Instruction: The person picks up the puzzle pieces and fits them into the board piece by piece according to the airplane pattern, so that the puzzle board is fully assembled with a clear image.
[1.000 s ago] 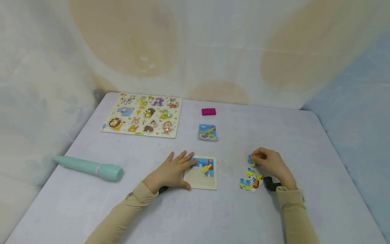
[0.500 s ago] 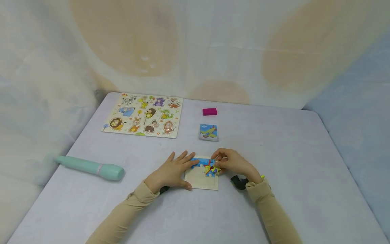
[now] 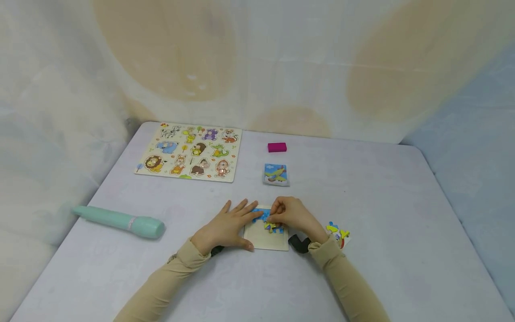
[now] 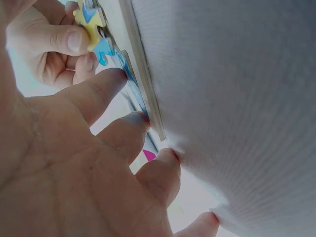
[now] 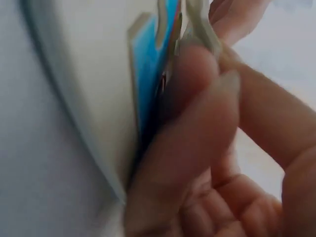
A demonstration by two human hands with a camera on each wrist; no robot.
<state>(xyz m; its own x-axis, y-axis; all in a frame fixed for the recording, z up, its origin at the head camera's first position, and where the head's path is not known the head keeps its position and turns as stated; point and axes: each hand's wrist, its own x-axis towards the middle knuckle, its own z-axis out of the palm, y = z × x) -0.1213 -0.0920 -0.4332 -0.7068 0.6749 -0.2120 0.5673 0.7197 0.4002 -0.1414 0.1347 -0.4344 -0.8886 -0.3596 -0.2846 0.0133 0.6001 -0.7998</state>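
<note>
In the head view a small wooden puzzle tray (image 3: 262,240) lies in front of me, with blue jigsaw pieces (image 3: 261,213) along its far side. My left hand (image 3: 225,230) spreads over the tray's left edge, fingers straight. Its fingertips touch the rim and blue pieces in the left wrist view. My right hand (image 3: 295,217) pinches a yellow and blue jigsaw piece (image 4: 90,30) between thumb and fingers, low over the laid pieces. That hand covers the tray's far right part in the head view. Several loose pieces (image 3: 337,230) lie right of the tray, partly behind the right wrist.
Beyond the tray lie an airplane picture card (image 3: 276,174) and a magenta block (image 3: 276,147). An animal puzzle board (image 3: 189,152) occupies the back left. A mint-green toy microphone (image 3: 120,222) rests at the left. Curtains (image 3: 289,67) hang behind the table.
My right hand has travelled left from the loose pieces to the tray, carrying a jigsaw piece, and then shifted further left over the laid pieces. The left hand stays in place.
</note>
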